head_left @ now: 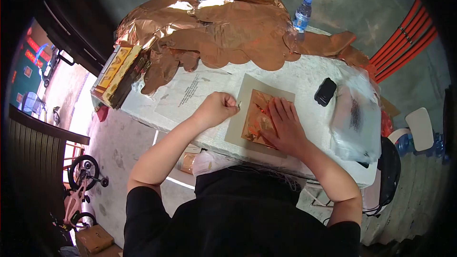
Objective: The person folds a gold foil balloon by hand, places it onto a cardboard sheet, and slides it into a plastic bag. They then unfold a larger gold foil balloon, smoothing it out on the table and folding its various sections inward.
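Note:
My right hand (pixel 287 126) lies flat with fingers stretched over a copper-coloured foil picture (pixel 254 119), which sits on a larger grey-beige sheet (pixel 235 131). Just left of that sheet, my left hand (pixel 220 108) is closed in a pinch. Something small shows at its fingertips, too small to name. Across the back of the white-covered table (pixel 304 78) spreads a large crumpled sheet of copper foil (pixel 228 33) with a scalloped front edge.
A water bottle (pixel 303 14) stands at the back right. A black case (pixel 325 92) and clear plastic bags (pixel 354 119) lie to the right. Stacked boxes (pixel 116 76) occupy the left end. Red poles (pixel 404 38) lean at far right; a small bike (pixel 83 181) is on the floor.

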Demonstrator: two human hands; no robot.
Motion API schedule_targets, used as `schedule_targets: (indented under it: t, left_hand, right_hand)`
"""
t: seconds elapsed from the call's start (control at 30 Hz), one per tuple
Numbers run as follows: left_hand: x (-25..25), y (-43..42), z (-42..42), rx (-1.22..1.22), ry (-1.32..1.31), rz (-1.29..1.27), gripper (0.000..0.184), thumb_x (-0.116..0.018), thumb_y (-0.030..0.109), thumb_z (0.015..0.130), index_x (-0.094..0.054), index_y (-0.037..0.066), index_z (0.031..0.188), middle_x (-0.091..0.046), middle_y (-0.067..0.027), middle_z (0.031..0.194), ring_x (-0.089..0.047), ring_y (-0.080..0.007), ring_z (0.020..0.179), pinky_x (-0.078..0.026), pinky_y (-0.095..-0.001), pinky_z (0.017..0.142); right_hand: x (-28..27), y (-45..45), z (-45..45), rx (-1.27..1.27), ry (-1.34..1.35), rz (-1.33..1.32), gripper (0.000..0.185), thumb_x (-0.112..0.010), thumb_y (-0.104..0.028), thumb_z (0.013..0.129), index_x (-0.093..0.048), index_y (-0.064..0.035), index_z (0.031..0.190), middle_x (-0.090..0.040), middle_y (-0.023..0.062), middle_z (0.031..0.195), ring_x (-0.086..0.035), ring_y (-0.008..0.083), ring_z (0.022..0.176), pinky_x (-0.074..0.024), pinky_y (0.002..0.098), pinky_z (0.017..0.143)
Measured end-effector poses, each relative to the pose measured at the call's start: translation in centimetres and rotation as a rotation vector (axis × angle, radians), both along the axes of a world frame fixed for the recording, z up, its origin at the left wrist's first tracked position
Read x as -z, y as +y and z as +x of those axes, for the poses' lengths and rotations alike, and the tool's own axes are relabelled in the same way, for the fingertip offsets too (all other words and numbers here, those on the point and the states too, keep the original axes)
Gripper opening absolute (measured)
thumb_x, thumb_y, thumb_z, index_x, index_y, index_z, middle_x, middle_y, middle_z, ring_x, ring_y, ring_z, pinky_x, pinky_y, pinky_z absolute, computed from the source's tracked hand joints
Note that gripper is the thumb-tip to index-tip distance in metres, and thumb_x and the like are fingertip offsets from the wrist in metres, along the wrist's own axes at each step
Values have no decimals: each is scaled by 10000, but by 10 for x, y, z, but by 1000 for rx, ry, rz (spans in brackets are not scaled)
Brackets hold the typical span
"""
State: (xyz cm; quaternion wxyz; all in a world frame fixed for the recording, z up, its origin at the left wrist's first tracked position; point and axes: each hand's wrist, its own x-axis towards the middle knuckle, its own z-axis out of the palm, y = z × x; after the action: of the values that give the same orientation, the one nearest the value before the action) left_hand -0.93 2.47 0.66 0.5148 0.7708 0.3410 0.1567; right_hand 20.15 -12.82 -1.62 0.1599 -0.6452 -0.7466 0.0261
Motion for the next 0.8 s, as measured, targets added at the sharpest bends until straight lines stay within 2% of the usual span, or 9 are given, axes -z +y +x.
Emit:
schedule_targets:
  t: [0.13,0.2,0.23,0.3,0.33,0.4,0.43,0.5,0.8]
  left_hand:
    - [-19,2,-15,-81,118,23,159,-680,101,847,-578,23,754,-535,42,659,-457,-39,613,-394,-231,551]
    - [-15,4,-21,-115,117,110,169,-677,149,808,-627,-6,763,-606,-60,624,-567,-147,574,-467,-295,572]
    - [-16,3,-22,-117,117,108,169,-677,149,808,-627,-6,763,-606,-60,624,-567,-147,574,-467,-295,572]
    - [-17,-3,-25,-155,207,245,170,-690,179,796,-649,18,830,-645,-89,785,-610,-227,718,-479,-342,677]
    - [-12,-3,-27,-159,206,242,170,-690,179,796,-649,18,830,-645,-89,785,-610,-227,718,-479,-342,677]
    - [2,-2,-30,-219,230,1001,254,-695,204,813,-653,14,977,-624,-113,998,-570,-258,935,-451,-374,817]
    - [6,-2,-30,-220,229,1000,254,-695,204,813,-653,14,977,-624,-113,998,-570,-258,935,-451,-374,817]
    - [12,-3,-29,-211,221,869,349,-705,235,786,-648,25,1059,-573,-134,1145,-498,-324,1094,-402,-427,923]
    - [14,3,-26,-175,157,864,303,-689,183,785,-661,-2,1023,-582,-169,1015,-555,-340,960,-450,-414,861]
  right_hand:
    - [8,14,-15,-14,-39,7,783,-541,-446,876,-301,64,1419,-275,277,1478,-209,422,1397,-134,509,1150]
    - [12,17,-20,-11,-43,127,765,-579,-457,838,-375,73,1351,-331,279,1428,-270,429,1350,-171,544,1124]
    - [11,18,-22,-13,-43,125,765,-579,-457,838,-375,73,1351,-331,279,1428,-270,429,1350,-171,544,1124]
    - [9,17,-23,7,-36,114,767,-574,-463,845,-371,75,1353,-333,279,1427,-272,424,1351,-164,543,1128]
    - [8,17,-24,3,-38,111,767,-574,-463,845,-371,75,1353,-333,279,1427,-272,424,1351,-164,543,1128]
    - [5,17,-24,8,-14,94,764,-566,-465,855,-367,78,1355,-335,280,1426,-271,422,1352,-155,541,1133]
    - [4,17,-24,8,-15,93,764,-566,-465,855,-367,78,1355,-335,280,1426,-271,422,1352,-155,541,1133]
    - [4,16,-25,12,-2,87,767,-564,-468,861,-362,80,1359,-331,282,1429,-268,419,1355,-147,540,1135]
    - [2,16,-26,17,-21,61,767,-573,-462,857,-357,69,1366,-321,283,1434,-272,431,1348,-154,541,1130]
